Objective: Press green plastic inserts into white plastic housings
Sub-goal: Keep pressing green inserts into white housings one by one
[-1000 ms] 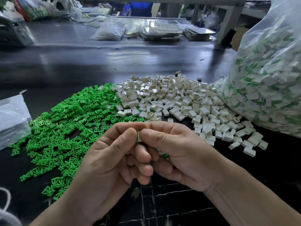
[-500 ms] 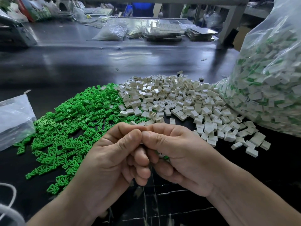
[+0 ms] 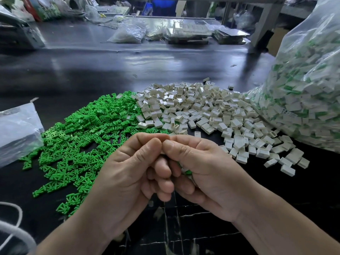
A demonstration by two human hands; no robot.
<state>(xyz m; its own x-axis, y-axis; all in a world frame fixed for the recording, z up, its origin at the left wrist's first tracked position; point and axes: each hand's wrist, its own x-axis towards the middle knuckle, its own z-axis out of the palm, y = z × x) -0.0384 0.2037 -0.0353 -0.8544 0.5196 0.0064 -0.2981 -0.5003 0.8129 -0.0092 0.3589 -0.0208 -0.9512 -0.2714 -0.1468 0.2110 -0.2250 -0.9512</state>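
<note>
Thumbs had closed tip to tip since a second earlier, hiding the piece once visible between them. The left hand (image 3: 128,172) and right hand (image 3: 207,172) were curled together, probably squeezing a part home. What the left held I could not tell; the right's fingers gripped a green insert (image 3: 187,172). Loose green inserts (image 3: 79,135) and white housings (image 3: 202,115) lay heaped on the surface (image 3: 128,67) just beyond, for easy reach.

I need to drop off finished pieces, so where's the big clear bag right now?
In the head view the big clear bag sits at the right edge of the dark table, directly right of the white housings pile.
</note>
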